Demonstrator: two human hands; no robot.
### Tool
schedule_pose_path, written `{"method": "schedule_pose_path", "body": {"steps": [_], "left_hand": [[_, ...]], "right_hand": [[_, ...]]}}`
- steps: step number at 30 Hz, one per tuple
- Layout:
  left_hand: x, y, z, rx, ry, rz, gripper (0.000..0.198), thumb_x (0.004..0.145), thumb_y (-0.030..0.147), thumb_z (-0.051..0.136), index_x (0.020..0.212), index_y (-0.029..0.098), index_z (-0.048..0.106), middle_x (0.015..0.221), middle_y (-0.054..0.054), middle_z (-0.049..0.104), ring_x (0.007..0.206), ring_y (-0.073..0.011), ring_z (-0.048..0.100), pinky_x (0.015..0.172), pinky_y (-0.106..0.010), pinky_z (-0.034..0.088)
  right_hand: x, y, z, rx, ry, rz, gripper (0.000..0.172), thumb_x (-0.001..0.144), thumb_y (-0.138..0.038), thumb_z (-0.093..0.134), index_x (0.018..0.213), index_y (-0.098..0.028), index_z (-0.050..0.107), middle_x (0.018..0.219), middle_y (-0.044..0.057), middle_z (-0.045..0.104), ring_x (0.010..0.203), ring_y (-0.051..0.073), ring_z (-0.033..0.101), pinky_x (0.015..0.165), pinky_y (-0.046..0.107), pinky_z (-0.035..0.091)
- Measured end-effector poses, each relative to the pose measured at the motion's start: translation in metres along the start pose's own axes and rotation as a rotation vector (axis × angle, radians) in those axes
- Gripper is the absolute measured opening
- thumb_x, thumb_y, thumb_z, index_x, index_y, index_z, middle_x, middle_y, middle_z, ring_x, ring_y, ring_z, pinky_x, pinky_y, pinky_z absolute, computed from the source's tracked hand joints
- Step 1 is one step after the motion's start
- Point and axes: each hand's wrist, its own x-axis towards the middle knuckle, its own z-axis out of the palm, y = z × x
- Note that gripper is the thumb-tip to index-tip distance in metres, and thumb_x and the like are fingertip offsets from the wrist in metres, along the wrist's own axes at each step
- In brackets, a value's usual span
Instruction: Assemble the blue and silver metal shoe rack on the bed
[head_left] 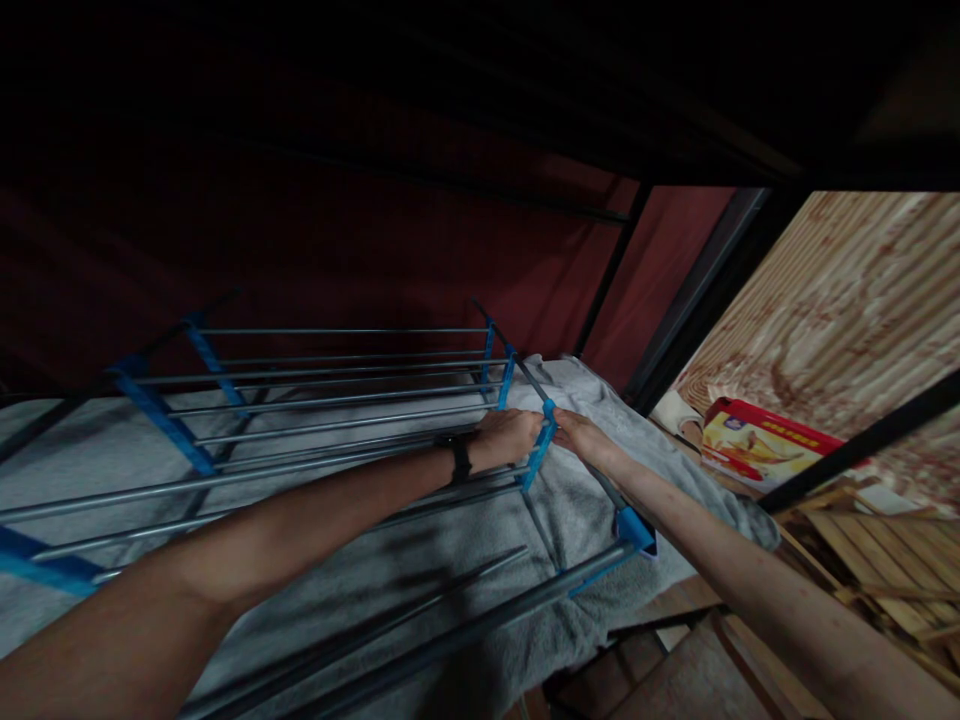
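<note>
The rack (pixel 345 424) lies on the grey blanket (pixel 585 392), with the left hand's (pixel 504 440) fingers clenched on a blue joint (pixel 548 412) at its right end and the right hand's (pixel 589 440) fingers grasping the same spot. A free-ended tube (pixel 450 592) lies nearer. Beyond a black post (pixel 712 285) sits a red-and-yellow box (pixel 757 445), its print too small to read, near wooden slats (pixel 885 565).
</note>
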Motion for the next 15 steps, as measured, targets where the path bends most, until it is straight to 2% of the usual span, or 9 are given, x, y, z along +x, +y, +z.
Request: {"method": "schedule_pose_path", "body": {"steps": [4, 10, 15], "left_hand": [[0.0048, -0.0043, 0.0030, -0.013, -0.005, 0.002, 0.029, 0.093, 0.032, 0.036, 0.092, 0.023, 0.063, 0.094, -0.005, 0.071, 0.089, -0.0223, 0.067, 0.069, -0.028, 0.046], [0.0078, -0.0068, 0.0074, -0.008, -0.002, -0.023, 0.029, 0.093, 0.032, 0.036, 0.092, 0.022, 0.063, 0.098, -0.005, 0.071, 0.092, -0.0216, 0.066, 0.071, -0.027, 0.046], [0.0077, -0.0044, 0.0028, -0.042, -0.029, -0.023, 0.030, 0.093, 0.032, 0.037, 0.093, 0.020, 0.064, 0.098, -0.006, 0.071, 0.093, -0.0208, 0.066, 0.074, -0.027, 0.047]], "right_hand": [[-0.0009, -0.0014, 0.0019, 0.000, 0.001, -0.003, 0.037, 0.080, -0.057, 0.058, 0.087, -0.021, 0.064, 0.089, 0.003, 0.069, 0.092, 0.019, 0.063, 0.086, 0.028, 0.049], [-0.0019, -0.0019, 0.0021, -0.056, -0.007, -0.021, 0.050, 0.076, -0.063, 0.057, 0.093, -0.017, 0.066, 0.093, 0.005, 0.069, 0.090, 0.019, 0.063, 0.083, 0.030, 0.050], [-0.0026, -0.0002, 0.0010, -0.049, -0.011, -0.025, 0.049, 0.077, -0.062, 0.057, 0.095, -0.018, 0.067, 0.093, 0.004, 0.069, 0.089, 0.018, 0.063, 0.084, 0.030, 0.050]]}}
